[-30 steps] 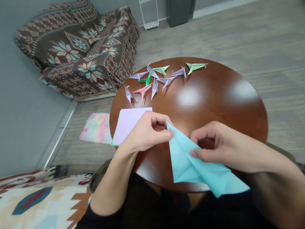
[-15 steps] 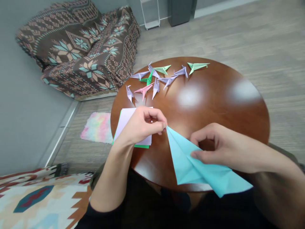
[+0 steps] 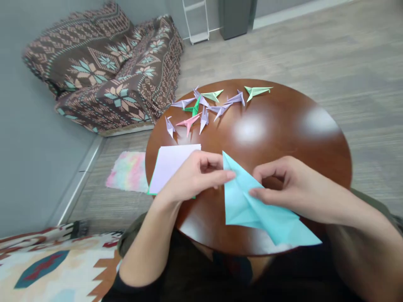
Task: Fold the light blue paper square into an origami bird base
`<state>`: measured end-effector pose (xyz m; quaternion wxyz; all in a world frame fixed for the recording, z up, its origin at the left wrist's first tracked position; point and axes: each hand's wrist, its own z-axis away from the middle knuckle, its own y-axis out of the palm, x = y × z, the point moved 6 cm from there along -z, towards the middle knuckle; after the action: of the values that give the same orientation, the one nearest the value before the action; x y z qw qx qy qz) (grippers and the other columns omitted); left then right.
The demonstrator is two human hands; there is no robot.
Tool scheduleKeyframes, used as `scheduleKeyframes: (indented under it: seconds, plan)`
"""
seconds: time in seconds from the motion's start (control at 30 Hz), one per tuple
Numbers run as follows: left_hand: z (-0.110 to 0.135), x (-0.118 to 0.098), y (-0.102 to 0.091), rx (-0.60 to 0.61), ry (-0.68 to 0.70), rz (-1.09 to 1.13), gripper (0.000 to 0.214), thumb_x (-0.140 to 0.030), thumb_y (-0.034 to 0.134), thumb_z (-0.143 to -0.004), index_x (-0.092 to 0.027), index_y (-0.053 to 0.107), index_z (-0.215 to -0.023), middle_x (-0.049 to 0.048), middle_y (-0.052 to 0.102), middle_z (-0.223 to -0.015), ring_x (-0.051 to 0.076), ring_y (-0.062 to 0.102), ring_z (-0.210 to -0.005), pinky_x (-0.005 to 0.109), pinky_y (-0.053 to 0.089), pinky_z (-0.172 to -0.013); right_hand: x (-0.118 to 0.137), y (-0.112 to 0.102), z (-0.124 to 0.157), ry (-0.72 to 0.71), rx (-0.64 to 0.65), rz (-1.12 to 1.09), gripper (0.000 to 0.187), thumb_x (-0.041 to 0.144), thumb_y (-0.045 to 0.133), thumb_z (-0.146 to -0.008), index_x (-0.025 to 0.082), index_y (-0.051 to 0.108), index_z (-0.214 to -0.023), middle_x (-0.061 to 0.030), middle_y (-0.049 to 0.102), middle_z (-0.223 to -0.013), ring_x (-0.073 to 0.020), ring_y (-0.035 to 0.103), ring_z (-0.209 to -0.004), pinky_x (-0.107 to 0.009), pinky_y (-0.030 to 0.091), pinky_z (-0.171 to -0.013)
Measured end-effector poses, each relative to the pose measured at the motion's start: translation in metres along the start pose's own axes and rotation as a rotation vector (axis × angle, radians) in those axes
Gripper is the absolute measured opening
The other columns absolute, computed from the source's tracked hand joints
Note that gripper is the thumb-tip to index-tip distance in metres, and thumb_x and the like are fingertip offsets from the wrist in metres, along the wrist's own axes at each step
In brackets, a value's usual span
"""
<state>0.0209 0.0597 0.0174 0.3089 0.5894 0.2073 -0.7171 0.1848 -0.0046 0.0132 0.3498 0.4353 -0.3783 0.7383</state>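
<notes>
My hands hold a folded sheet of light blue origami paper [image 3: 248,205] above the near edge of a round dark wood table [image 3: 283,126]. My left hand [image 3: 198,178] has its fingertips pressed on the paper's left edge. My right hand [image 3: 286,188] pinches the fold from the right, with its thumb on top. Beneath my left wrist lies a lilac paper square [image 3: 171,165] on a green sheet [image 3: 153,186]. Farther on stand several paper cranes in lilac, green and pink, including a pink crane [image 3: 188,122] and a pale green crane [image 3: 256,91].
A patterned throw covers a sofa [image 3: 103,75] beyond the table. A tie-dyed pastel cloth [image 3: 127,172] lies on the wood-look floor [image 3: 315,63]. A patterned rug [image 3: 53,268] is at lower left. A white rack [image 3: 195,21] and dark bin [image 3: 234,16] stand far back.
My left hand has moved right along the blue paper's edge. The blue paper has shifted slightly up and left, and the view has tilted a little.
</notes>
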Motion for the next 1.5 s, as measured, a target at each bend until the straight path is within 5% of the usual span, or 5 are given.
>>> scheduleKeyframes:
  seconds: [0.63, 0.83, 0.97, 1.17, 1.5]
  plan:
    - [-0.003, 0.004, 0.012, -0.092, -0.029, 0.01, 0.009, -0.018, 0.086, -0.069, -0.013, 0.078, -0.071, 0.0011, 0.073, -0.069, 0.012, 0.062, -0.062, 0.021, 0.051, -0.06, 0.002, -0.004, -0.001, -0.02, -0.081, -0.087, 0.023, 0.035, 0.072, -0.084, 0.018, 0.066, -0.071, 0.0039, 0.05, -0.06, -0.0092, 0.038, -0.054, -0.021, 0.028, -0.045]
    - [-0.001, -0.004, -0.023, -0.344, 0.144, -0.064, 0.013, -0.017, 0.081, -0.072, -0.014, 0.071, -0.065, -0.0018, 0.061, -0.059, 0.008, 0.051, -0.053, 0.019, 0.039, -0.051, 0.001, -0.001, -0.002, -0.006, -0.059, -0.078, 0.023, 0.036, 0.07, -0.086, 0.018, 0.065, -0.072, 0.0035, 0.051, -0.062, -0.0102, 0.042, -0.056, -0.022, 0.031, -0.047]
    - [0.008, -0.012, -0.038, -0.59, 0.34, 0.043, 0.025, -0.024, 0.073, -0.086, -0.017, 0.064, -0.063, -0.0027, 0.057, -0.06, 0.008, 0.048, -0.05, 0.02, 0.037, -0.047, 0.009, -0.01, 0.0, -0.074, -0.255, -0.021, 0.022, 0.032, 0.069, -0.087, 0.018, 0.063, -0.07, 0.0042, 0.051, -0.059, -0.0096, 0.042, -0.052, -0.022, 0.03, -0.046]
    - [-0.001, -0.007, 0.015, -0.255, 0.187, -0.023, 0.023, -0.033, 0.085, -0.082, -0.015, 0.074, -0.092, 0.0037, 0.075, -0.087, 0.014, 0.069, -0.076, 0.024, 0.056, -0.073, 0.025, -0.015, 0.01, -0.264, -0.592, 0.257, 0.021, 0.024, 0.065, -0.089, 0.02, 0.057, -0.07, 0.0057, 0.047, -0.059, -0.0097, 0.04, -0.05, -0.026, 0.032, -0.049]
    - [-0.008, 0.001, 0.017, -0.274, 0.146, 0.168, 0.033, -0.038, 0.09, -0.078, -0.015, 0.068, -0.088, 0.0002, 0.073, -0.079, 0.013, 0.069, -0.074, 0.021, 0.054, -0.07, 0.037, 0.003, 0.01, -0.493, -0.608, 0.482, 0.007, 0.026, 0.065, -0.097, 0.02, 0.063, -0.092, -0.0042, 0.066, -0.088, -0.0208, 0.064, -0.079, -0.039, 0.045, -0.082]
